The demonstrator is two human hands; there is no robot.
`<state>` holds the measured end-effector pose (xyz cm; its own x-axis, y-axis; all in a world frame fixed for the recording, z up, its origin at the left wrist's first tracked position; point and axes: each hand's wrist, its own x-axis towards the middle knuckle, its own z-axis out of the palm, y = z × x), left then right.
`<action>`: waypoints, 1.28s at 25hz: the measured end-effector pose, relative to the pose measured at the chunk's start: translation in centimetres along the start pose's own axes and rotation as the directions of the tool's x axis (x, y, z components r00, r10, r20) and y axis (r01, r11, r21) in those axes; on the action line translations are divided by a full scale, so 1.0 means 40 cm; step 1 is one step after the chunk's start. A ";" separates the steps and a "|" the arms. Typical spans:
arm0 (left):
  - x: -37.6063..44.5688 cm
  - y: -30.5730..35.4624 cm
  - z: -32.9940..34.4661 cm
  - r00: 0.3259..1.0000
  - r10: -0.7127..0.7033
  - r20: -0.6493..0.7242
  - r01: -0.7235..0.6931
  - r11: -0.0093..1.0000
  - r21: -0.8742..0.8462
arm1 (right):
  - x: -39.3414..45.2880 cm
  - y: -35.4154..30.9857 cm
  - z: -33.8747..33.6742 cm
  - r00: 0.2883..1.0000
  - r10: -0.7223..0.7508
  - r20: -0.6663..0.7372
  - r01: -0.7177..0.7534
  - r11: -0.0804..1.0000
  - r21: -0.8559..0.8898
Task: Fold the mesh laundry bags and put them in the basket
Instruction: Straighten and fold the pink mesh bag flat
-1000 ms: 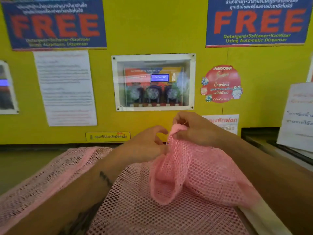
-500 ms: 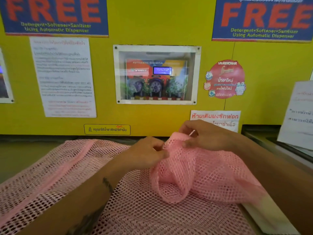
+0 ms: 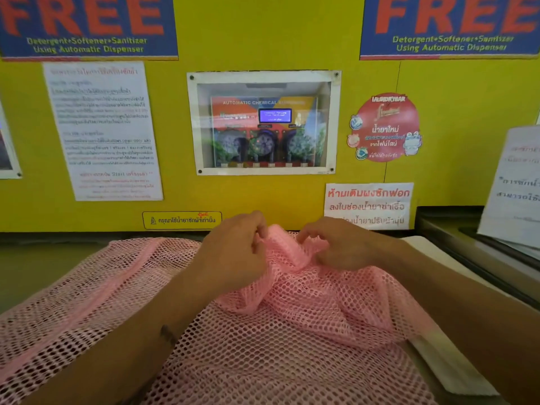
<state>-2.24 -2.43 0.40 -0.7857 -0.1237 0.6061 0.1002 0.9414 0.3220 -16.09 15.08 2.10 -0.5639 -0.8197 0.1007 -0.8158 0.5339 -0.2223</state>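
A pink mesh laundry bag (image 3: 263,346) lies spread over the worktop in front of me, reaching from the lower left to the right. Its far edge is bunched into a raised fold between my hands. My left hand (image 3: 233,252) pinches that fold from the left with curled fingers. My right hand (image 3: 339,247) grips the same fold from the right. A solid pink seam band (image 3: 96,293) runs diagonally across the left part of the bag. No basket is in view.
A yellow wall panel (image 3: 292,39) stands right behind the worktop, with a windowed chemical dispenser (image 3: 263,124), paper notices and stickers. A white surface edge (image 3: 450,363) shows under the bag at right. A paper sign (image 3: 517,182) stands on a dark machine top at far right.
Both hands have lowered the bunched mesh edge toward the worktop and moved slightly apart. The view has tilted down and closer to the wall.
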 end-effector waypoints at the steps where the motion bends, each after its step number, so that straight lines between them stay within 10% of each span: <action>1: -0.009 0.017 0.006 0.999 0.043 0.005 -0.043 0.999 0.031 | 0.008 -0.006 0.012 0.999 -0.030 -0.039 0.030 1.000 -0.011; 6: -0.013 0.041 0.030 0.952 -0.229 0.204 0.155 0.933 0.324 | 0.045 -0.039 -0.001 0.952 -0.120 -0.283 0.200 0.941 0.274; 11: -0.004 0.005 -0.016 0.966 -0.256 -0.029 0.258 0.951 0.169 | 0.050 -0.092 -0.049 0.936 -0.142 -0.322 0.286 0.839 0.462; 15: -0.004 -0.020 -0.127 0.931 -0.362 -0.039 0.361 0.932 -0.042 | 0.079 -0.089 -0.029 0.987 -0.117 -0.113 0.148 0.937 0.317; 22: -0.058 -0.088 -0.255 0.778 -0.544 0.313 0.487 0.838 0.247 | 0.170 -0.168 -0.076 0.877 -0.113 -0.467 0.270 0.920 0.284; 27: -0.010 -0.031 -0.188 0.866 -0.438 0.239 0.485 0.854 -0.191 | 0.203 -0.299 -0.050 0.882 -0.203 -0.425 0.343 0.895 0.284; 32: 0.014 -0.098 -0.164 0.886 -0.444 -0.132 0.456 0.886 0.083 | 0.155 -0.277 -0.069 0.960 -0.133 -0.246 0.216 0.912 0.348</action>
<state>0.94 -8.27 4.26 -0.6605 -0.5691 0.4898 -0.3205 0.8036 0.5016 -10.90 4.67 7.86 -0.4644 -0.8071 0.3645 -0.8210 0.2381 -0.5190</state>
